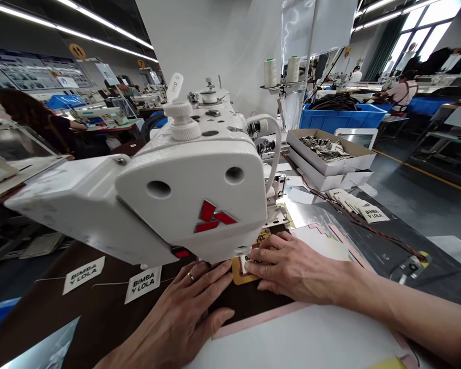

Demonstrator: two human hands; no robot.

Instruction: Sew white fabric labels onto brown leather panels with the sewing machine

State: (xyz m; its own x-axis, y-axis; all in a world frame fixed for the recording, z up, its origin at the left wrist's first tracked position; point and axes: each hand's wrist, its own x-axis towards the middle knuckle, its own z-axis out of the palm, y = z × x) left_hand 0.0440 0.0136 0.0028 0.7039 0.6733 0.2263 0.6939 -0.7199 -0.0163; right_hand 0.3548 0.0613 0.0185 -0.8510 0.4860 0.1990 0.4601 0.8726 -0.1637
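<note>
Left hand [187,302] is palm down, coming in from the near edge, fingers close together and reaching toward the far right, thumb splayed out to the near side. There's a ring on one finger. That grip is released, just lying on a big dark brown sheet of material [111,320]. Right hand [295,266] comes in from the right with the forearm low, fingers pointing left and slightly bent, thumb spread toward the near side. Its grip isn't clenched either: the fingertips are laid on top of a small white label with black print [246,263].

That label sits inside a yellow frame with rounded corners [241,279], on the brown material, between the two hands and at the near side of a white sewing machine head with a red three-part logo [192,195]. The fingers cover most of the label, so only a bit of the lettering shows.

Two more white labels, [84,274] and [143,283], lie on the brown sheet to the left, both tilted, both reading "BIMBA Y LOLA", with pale thread trailing from them. A white sheet with pink edging [292,335] lies at the near side.
</note>
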